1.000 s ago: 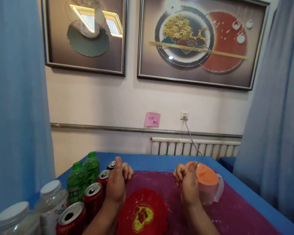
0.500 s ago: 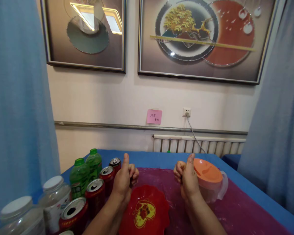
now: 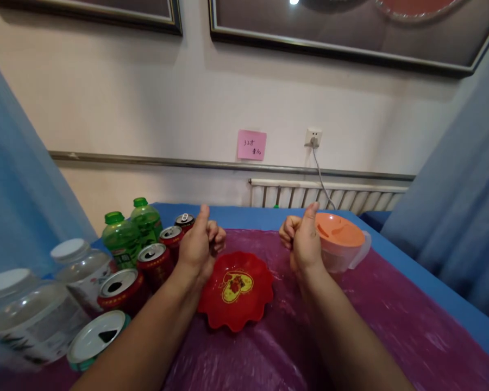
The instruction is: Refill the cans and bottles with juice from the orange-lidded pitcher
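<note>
Blue table [image 3: 244, 216], spreading past the far side of the red scalloped plate [image 3: 244, 309]! Across it, a glossy purple sheet [image 3: 391, 315], directly beneath that plate. Two white-lidded jars [image 3: 44, 320], clear-walled, well out to the left of the plate. Orange-lidded pitcher [image 3: 339, 239], right of the plate and farther back, handle turned away from it. Green bottles [image 3: 122, 243], two, upright, left of the plate and beyond it. Now the hands: left hand [image 3: 198, 247], just off the plate's far-left edge; right hand [image 3: 305, 243], to the plate's right. Fingers curled in narrow on both, thumbs up, nothing showing in either grip! Touching the red cans [image 3: 157, 266], lined up left of the plate, or the pitcher? Impossible to tell. Nearer than those, a teal-rimmed can [image 3: 95, 339]. Step in hand, apparently: an empty-handed pause. Called for before any grasp: uncurling those fingers.
</note>
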Demonstrator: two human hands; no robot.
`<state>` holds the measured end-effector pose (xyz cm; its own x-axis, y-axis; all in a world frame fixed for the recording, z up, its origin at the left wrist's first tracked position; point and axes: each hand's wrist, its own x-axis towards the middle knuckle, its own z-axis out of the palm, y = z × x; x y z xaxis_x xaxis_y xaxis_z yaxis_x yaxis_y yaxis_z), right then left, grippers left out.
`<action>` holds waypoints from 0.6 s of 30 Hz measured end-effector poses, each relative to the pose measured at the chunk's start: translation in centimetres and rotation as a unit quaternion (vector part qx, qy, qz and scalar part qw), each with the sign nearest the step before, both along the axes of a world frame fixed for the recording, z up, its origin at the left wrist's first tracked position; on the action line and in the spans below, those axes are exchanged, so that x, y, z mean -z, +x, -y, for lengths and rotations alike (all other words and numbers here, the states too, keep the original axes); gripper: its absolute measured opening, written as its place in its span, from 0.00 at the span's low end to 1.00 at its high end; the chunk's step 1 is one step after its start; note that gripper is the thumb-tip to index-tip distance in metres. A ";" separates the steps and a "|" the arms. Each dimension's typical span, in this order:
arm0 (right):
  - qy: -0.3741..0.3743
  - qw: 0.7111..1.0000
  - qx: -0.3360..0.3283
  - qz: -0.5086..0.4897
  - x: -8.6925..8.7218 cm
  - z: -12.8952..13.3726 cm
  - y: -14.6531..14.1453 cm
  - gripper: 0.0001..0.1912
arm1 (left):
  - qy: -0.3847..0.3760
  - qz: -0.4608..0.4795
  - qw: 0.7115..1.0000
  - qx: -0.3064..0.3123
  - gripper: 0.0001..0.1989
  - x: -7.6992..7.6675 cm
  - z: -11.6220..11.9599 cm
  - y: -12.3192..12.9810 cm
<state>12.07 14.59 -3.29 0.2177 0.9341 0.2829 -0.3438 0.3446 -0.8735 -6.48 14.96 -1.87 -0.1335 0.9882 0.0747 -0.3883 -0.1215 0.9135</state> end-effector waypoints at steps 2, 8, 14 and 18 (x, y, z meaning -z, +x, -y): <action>0.007 1.000 0.008 0.019 0.2 0.1 -0.1 0.41 | -0.011 0.015 1.000 -0.007 0.30 0.2 0.0 0.3; 0.000 0.997 0.009 0.081 0.2 0.5 -1.6 0.40 | -0.034 0.006 0.999 -0.016 0.19 0.5 0.1 1.2; -0.026 0.983 -0.047 0.173 2.2 3.9 -4.1 0.40 | 0.006 -0.005 1.000 -0.027 0.17 0.7 0.7 1.7; -0.037 0.969 -0.101 0.224 7.6 9.1 -5.5 0.34 | 0.044 -0.095 0.994 -0.021 0.15 1.2 2.1 2.8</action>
<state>6.62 5.49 -10.85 -0.1009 0.9663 0.2367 0.0206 0.2399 -0.9706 -3.71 12.82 -3.04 -0.1498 0.9706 0.1884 -0.2021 -0.2166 0.9551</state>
